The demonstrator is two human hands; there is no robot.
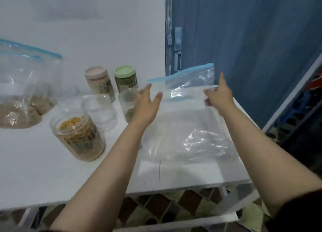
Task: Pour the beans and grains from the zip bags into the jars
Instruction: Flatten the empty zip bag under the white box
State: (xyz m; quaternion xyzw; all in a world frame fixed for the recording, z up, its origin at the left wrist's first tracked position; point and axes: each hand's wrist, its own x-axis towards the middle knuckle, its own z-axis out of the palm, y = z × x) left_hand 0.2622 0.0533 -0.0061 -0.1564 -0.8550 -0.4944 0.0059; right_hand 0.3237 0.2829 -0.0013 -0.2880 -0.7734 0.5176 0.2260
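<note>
Both hands hold an empty zip bag [184, 113] over the table [43, 170]: left hand [148, 104] at its left edge with fingers spread, right hand [219, 97] pinching its right edge. Open jar [78, 136] holds yellow grains. Left bags [22, 92] hold tan grain. Two lidded jars [111, 82] are full.

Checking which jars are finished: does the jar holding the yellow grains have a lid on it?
No. The jar of yellow grains stands open-topped, its contents showing through the mouth, unlike the green-lidded jar behind.
</note>
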